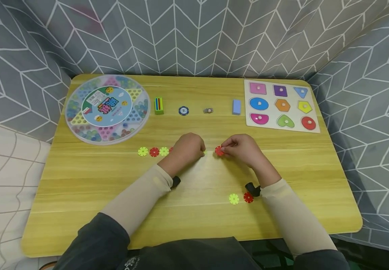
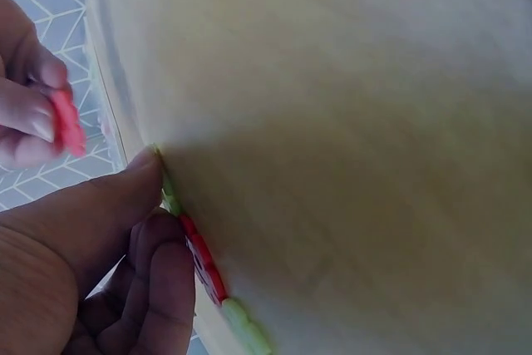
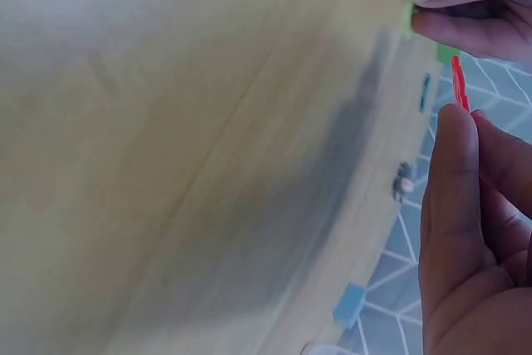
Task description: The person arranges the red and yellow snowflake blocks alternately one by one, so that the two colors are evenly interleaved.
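The right hand [image 1: 241, 150] pinches a light, stiff red disc [image 1: 219, 150] by its rim, at three o'clock of the left hand [image 1: 189, 148], whose fingers grip the chain's [image 1: 153, 152] end.

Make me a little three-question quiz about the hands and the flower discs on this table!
1. True or false: the right hand pinches a red disc.
2. Which lies nearest the right sleeve: A) the blue chip, B) the loose yellow disc and red one beside it, C) the shape puzzle?
3. Fill in: the left hand holds the end of a chain of ____ and red discs.

Key: 1 true; 2 B; 3 yellow.
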Motion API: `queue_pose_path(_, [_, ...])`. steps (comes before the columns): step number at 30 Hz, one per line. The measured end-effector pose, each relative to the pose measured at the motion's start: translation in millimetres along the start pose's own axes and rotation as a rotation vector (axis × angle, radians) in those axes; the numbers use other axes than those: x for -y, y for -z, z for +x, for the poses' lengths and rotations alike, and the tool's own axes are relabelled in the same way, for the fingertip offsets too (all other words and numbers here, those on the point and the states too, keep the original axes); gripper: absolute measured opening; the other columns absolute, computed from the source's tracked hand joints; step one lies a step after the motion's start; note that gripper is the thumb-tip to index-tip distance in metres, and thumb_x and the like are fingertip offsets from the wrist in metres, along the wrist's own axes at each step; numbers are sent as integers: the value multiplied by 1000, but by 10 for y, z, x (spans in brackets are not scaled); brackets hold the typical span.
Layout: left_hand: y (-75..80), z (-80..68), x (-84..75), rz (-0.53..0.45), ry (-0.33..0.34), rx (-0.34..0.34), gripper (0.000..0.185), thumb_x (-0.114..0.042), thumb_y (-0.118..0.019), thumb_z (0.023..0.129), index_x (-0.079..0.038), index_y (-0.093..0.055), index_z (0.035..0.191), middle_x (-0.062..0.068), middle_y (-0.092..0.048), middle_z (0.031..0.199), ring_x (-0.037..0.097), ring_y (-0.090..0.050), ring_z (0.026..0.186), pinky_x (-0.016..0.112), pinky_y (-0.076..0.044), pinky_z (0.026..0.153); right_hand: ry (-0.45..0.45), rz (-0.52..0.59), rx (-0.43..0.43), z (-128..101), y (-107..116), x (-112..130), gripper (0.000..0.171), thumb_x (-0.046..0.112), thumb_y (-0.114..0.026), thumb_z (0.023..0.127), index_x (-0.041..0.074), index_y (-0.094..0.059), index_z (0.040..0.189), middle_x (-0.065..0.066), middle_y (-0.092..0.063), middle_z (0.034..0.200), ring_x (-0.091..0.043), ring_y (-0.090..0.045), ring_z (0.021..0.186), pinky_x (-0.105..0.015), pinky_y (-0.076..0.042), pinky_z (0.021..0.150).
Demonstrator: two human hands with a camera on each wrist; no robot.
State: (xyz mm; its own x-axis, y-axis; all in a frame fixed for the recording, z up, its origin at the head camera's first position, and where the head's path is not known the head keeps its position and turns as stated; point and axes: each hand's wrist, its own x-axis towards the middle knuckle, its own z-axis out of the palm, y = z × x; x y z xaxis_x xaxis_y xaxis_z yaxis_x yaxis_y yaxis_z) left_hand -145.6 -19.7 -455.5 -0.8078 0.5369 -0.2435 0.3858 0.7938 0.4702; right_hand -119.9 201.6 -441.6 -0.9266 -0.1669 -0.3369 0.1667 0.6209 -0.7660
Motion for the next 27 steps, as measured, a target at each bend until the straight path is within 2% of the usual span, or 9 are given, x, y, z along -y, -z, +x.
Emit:
queue_pose_path(6, [-9,3,5,-7,3,5,13,-18,-80,92,-12,-83,103,1,-76,107,21,-69,99,37,-54,88,-33,7,41,180,-116,47,9,7,-76,94,-1,-75,98,-11,-73,91,-21,-69,78,-32,-60,73])
queue_pose_path(12, [-11,4,14,-8,3,0,12,-17,-79,91,-12,-83,102,0,-76,105,20,-69,98,37,-55,87,-37,-17,45,246,-210,78,7,6,-75,94,-1,-75,95,-11,-71,87,-20,-67,75,-30,-59,69])
queue_pose_path(21, [6,-11,-18,-1,-10,-4,11,-18,-79,92,-11,-83,100,0,-76,103,21,-69,95,37,-55,85,29,-221,-9,251,-251,101,11,14,-79,93,4,-76,89,-3,-70,77,-18,-62,70,-31,-50,66])
queue_pose_path(27, [10,-24,-24,5,-11,-15,9,-16,-78,92,-11,-83,98,0,-76,102,20,-69,94,37,-55,84,65,-298,-43,250,-284,122,12,15,-80,92,6,-76,85,-2,-69,76,-20,-61,73,-33,-49,69])
